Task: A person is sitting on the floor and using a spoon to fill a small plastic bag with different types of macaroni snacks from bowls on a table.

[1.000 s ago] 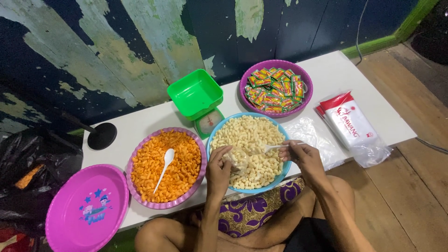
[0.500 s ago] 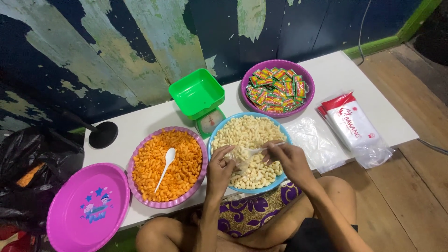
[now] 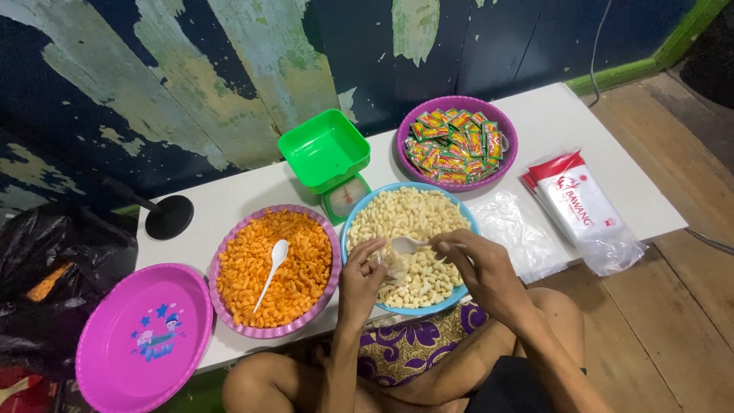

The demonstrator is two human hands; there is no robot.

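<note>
A blue bowl [image 3: 352,223] full of pale puffed snacks [image 3: 409,218] stands on the white table in front of me. My left hand [image 3: 361,275] pinches a small clear plastic bag [image 3: 391,268] open over the bowl. My right hand [image 3: 474,264] holds a white plastic spoon [image 3: 407,244], its bowl end level with the mouth of the bag. Some pale snacks lie inside the bag.
A purple bowl of orange snacks [image 3: 275,275] with a white spoon [image 3: 271,269] sits left. A green kitchen scale [image 3: 327,157], a purple bowl of seasoning sachets [image 3: 456,143], clear bags [image 3: 520,229], a red-and-white packet stack [image 3: 579,206] and a pink plate [image 3: 145,336] surround it.
My right hand has moved left with the spoon, bringing it from the bowl's right side to the mouth of the bag held by my left hand.
</note>
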